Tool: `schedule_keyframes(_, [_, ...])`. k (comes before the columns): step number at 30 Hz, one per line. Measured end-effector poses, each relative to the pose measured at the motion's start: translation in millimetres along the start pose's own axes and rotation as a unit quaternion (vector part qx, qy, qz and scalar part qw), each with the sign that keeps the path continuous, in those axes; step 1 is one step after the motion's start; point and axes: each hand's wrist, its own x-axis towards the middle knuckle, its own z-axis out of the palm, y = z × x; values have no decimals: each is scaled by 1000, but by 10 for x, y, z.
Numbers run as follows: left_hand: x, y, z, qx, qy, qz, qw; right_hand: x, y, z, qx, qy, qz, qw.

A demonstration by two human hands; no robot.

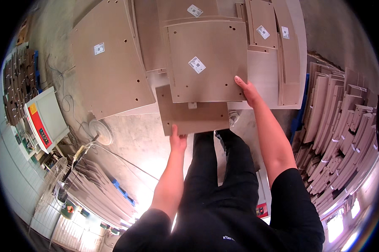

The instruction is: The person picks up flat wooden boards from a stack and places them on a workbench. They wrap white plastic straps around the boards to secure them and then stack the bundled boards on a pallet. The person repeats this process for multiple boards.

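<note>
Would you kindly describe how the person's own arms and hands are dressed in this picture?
Both forearms are bare. The left hand and right hand wear no gloves, and no rings, watch or wristband can be seen. Short black sleeves cover only the upper arms, part of a black top with a small pale marking low on its front.
</note>
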Motion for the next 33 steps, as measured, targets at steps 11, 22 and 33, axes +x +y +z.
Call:
schedule_keyframes(11, [-1918, 512, -455, 113, -34, 6, 993, 37, -44, -234, -29, 4, -38, 999])
schedule_keyframes(22, [-1036, 1780, 2261, 357, -237, 215, 878, -39, 119, -376, 48, -16, -26, 998])
schedule_keyframes(33, [45, 1507, 3551, 799, -58, 409, 438, -169, 15, -145, -194, 135, -127, 963])
